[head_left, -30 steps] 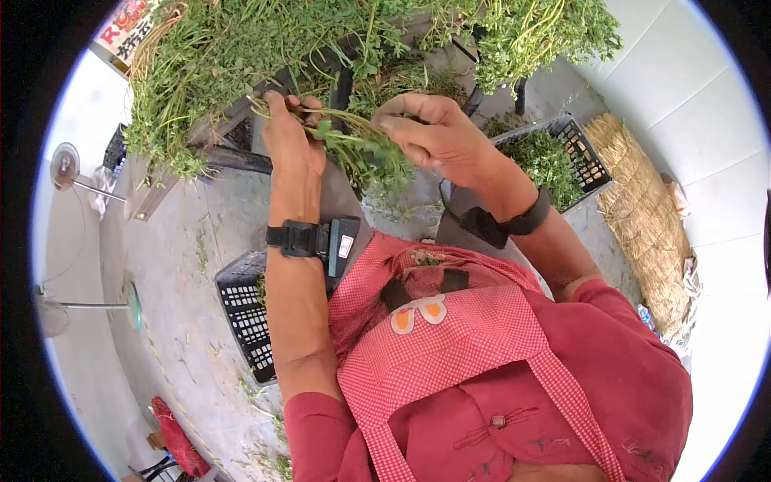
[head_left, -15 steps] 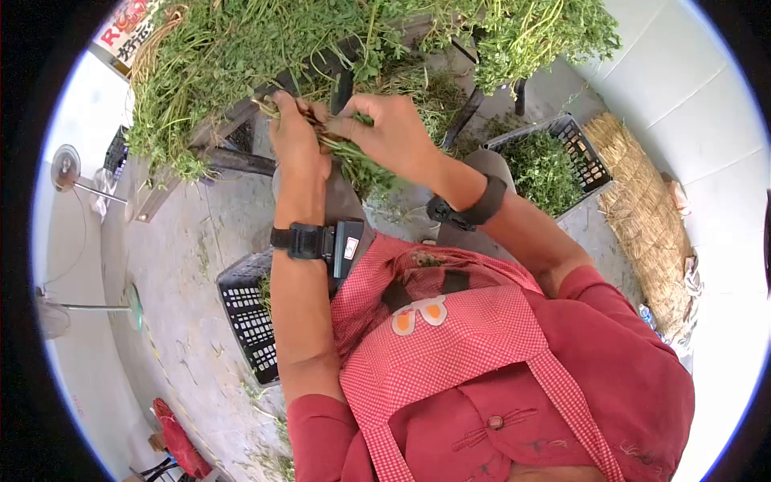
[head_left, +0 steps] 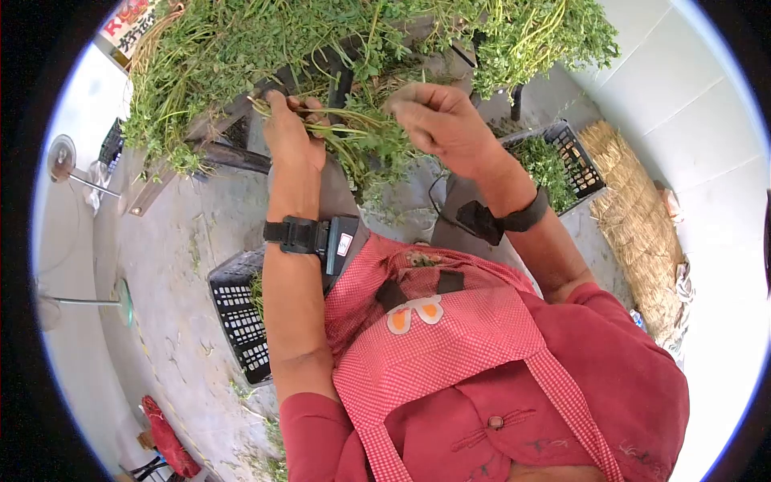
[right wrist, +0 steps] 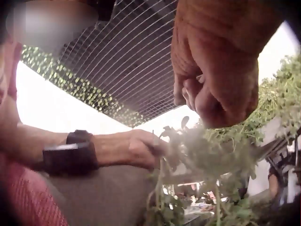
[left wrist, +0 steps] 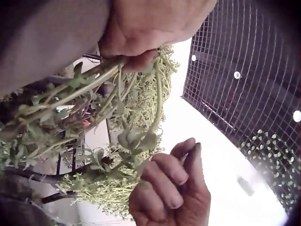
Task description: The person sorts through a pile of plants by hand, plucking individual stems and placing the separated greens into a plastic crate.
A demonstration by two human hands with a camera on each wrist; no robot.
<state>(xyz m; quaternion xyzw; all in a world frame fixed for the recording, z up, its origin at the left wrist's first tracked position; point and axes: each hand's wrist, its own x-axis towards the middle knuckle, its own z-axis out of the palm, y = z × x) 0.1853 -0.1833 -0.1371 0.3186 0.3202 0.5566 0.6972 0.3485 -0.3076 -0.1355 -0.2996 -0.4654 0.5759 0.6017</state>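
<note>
In the head view, my left hand grips a small bunch of green leafy stems near their cut ends, leaves pointing right and down. To the right of the bunch is my right hand, its fingers curled. The left wrist view has the stems hanging under my left hand; below and apart from it, my right hand has thumb and forefinger tips together, with nothing seen between them. Blurred leaves lie below my right hand in the right wrist view.
A frame table piled with greens stands ahead. Black crates with greens are at the right and by the left forearm. A straw mat roll lies along the right wall, and a red bundle lies lower left.
My right hand moved in to the stems beside my left hand, then drew back to the right. My left hand keeps its grip on the bunch. The head view has shifted slightly.
</note>
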